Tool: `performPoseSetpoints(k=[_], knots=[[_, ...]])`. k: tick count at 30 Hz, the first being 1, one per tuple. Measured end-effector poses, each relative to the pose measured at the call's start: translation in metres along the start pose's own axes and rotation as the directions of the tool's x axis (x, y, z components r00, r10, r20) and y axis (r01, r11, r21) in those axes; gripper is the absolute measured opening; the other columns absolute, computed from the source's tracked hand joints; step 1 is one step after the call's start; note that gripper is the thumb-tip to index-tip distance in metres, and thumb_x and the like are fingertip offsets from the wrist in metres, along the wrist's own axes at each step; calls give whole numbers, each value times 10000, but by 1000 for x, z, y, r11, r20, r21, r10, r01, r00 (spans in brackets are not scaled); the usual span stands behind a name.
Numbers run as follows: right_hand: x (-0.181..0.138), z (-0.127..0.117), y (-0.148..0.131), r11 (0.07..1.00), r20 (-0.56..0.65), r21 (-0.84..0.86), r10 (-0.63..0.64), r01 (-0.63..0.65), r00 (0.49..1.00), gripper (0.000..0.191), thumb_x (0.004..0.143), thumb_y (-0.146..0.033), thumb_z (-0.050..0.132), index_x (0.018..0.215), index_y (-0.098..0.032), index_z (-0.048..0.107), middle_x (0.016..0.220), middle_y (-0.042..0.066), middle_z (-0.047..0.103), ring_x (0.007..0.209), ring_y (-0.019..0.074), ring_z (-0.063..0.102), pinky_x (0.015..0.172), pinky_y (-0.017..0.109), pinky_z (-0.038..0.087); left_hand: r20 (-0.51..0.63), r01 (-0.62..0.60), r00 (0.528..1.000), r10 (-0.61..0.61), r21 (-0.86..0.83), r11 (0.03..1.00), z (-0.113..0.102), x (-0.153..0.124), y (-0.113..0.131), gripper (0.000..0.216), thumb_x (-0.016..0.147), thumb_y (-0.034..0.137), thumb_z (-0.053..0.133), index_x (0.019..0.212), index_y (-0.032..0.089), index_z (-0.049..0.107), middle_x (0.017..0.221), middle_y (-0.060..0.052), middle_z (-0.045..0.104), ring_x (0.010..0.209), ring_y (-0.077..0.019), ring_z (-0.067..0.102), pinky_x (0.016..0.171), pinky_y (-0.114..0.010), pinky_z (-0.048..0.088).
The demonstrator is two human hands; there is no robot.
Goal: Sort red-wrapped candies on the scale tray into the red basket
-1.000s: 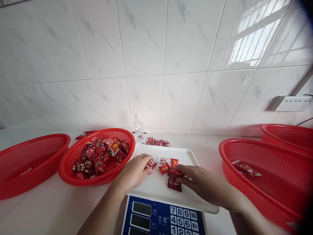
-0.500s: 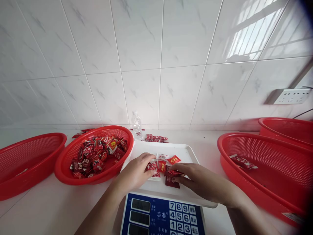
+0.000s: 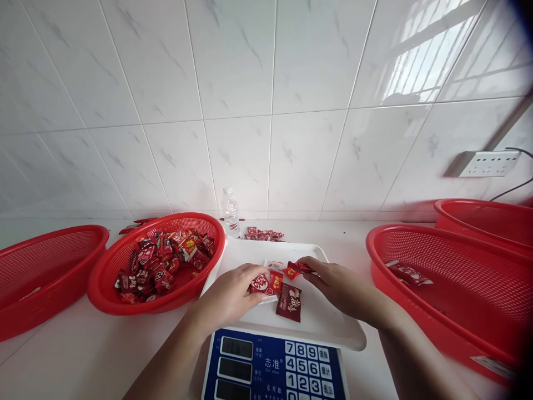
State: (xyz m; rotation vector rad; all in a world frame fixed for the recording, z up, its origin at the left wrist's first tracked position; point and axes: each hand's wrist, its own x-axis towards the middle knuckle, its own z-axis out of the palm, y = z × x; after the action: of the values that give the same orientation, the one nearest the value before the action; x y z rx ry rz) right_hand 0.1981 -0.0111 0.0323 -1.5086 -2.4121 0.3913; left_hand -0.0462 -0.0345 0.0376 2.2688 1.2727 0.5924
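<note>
My left hand (image 3: 233,291) is over the scale's white tray (image 3: 250,253), closed by its left side, thumb and fingers on a red-and-white snack packet (image 3: 261,284). Between the fingers of my right hand (image 3: 343,286) is a small red packet (image 3: 303,267), partly covered by the fingertips. A dark red-brown packet (image 3: 289,303) lies flat on the tray between the hands. Behind it are a red packet with yellow print (image 3: 275,281), a similar orange-red one (image 3: 291,273) and a white-and-pink packet (image 3: 275,265). The blue scale panel (image 3: 272,364) faces me below the tray.
Left of the tray stands a red basket (image 3: 97,289) with many wrapped snacks, and another red basket (image 3: 54,236) beyond it. Two more red baskets, one nearer (image 3: 400,294) and one behind (image 3: 478,205), are on the right. A clear bottle (image 3: 230,214) and small red packets (image 3: 263,234) sit by the wall.
My right hand has moved up and away from the dark red-brown packet with the small red packet, uncovering the dark one. The left hand stays at the red-and-white packet.
</note>
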Motion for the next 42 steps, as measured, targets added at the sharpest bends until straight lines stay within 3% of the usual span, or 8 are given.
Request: performPoseSetpoints(k=[7,13,17,23,32,36,42], knots=[[0,1,-7,997,106,62,-51,45,993,284,965,-342,317,1062,-225,557,993,77,707,837,239,653,661,358,465,-4,-63,998,63,32,998,5,3,-6,370,847,226,605,1206,263,523,1257,-42,580,1122,-213,558,966,-385,441],[-7,-8,-12,992,84,109,-74,65,994,288,959,-316,338,1117,-240,566,1039,64,700,880,243,643,699,370,471,-26,-48,998,50,73,996,6,3,-9,358,861,253,586,1213,250,519,1287,-50,563,1186,-225,514,1013,-401,408],[-13,-13,-23,964,144,221,-179,144,973,288,948,-304,386,1148,-265,589,1099,43,680,950,218,626,791,351,481,-31,-62,997,65,88,994,7,3,-10,339,870,264,574,1206,253,528,1268,-47,580,1181,-229,515,1000,-405,415],[-10,-6,-41,913,140,278,-346,298,928,252,954,-261,392,1040,-237,627,1095,32,646,1039,181,561,887,311,449,-27,-40,999,44,116,992,7,4,-9,361,860,188,543,1215,247,524,1260,-51,585,1170,-228,524,986,-396,424],[-12,-9,-39,886,236,383,-366,260,900,258,932,-220,420,1128,-245,587,1113,31,637,993,168,580,855,288,448,-59,-71,995,79,124,990,11,6,-12,295,876,238,559,1171,242,557,1182,-47,612,1103,-231,549,932,-390,459],[-17,-17,-34,921,245,340,-282,190,928,268,939,-268,403,1113,-254,606,1025,38,674,895,187,609,786,307,468,-57,-81,994,89,126,989,12,6,-13,326,876,226,561,1202,234,551,1220,-52,605,1126,-237,542,960,-405,450],[-21,-23,-35,901,306,400,-305,169,902,281,937,-338,411,1082,-241,631,1024,48,705,885,205,642,773,302,473,-52,-73,995,81,147,986,12,5,-13,327,879,243,567,1206,223,560,1259,-58,590,1156,-233,536,980,-399,452]])
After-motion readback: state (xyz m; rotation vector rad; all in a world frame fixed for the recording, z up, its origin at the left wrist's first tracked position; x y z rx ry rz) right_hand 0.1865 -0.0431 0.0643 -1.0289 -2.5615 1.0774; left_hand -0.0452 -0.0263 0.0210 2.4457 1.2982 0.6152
